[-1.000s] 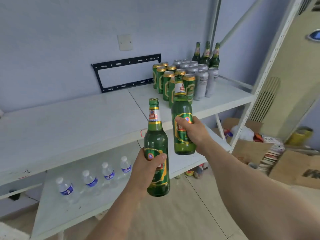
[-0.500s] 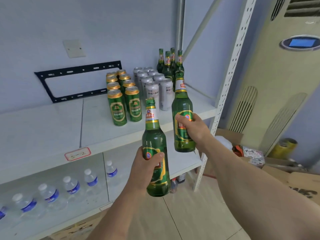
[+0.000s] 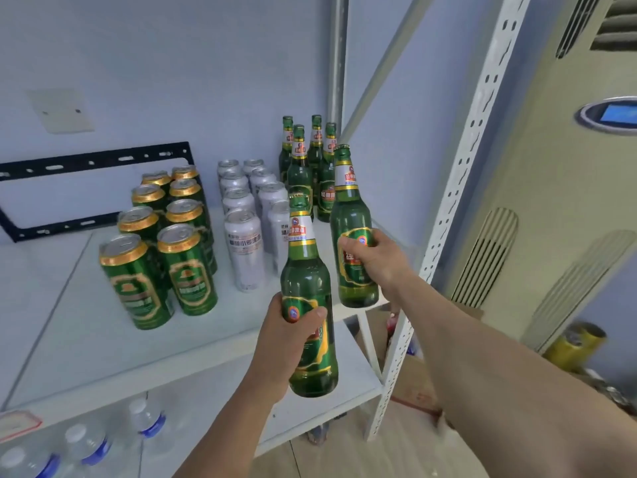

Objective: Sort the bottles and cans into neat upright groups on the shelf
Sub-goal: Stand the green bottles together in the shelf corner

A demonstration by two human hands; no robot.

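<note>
Left hand (image 3: 287, 334) covers the lower label of its green bottle (image 3: 308, 305). Right hand (image 3: 374, 258) hides part of the second bottle's (image 3: 351, 215) label. Rear silver cans (image 3: 241, 188) overlap; their print is unreadable. Water bottles (image 3: 86, 443) on the lower shelf blurred, cut by the bottom edge. Black bracket (image 3: 93, 160) cut at left edge.

A black wall bracket (image 3: 93, 160) hangs beside a beige air conditioner (image 3: 565, 188).

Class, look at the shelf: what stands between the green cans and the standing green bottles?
The silver cans, upright in two rows, stand between the green cans and the bottles, as the head view shows.
</note>
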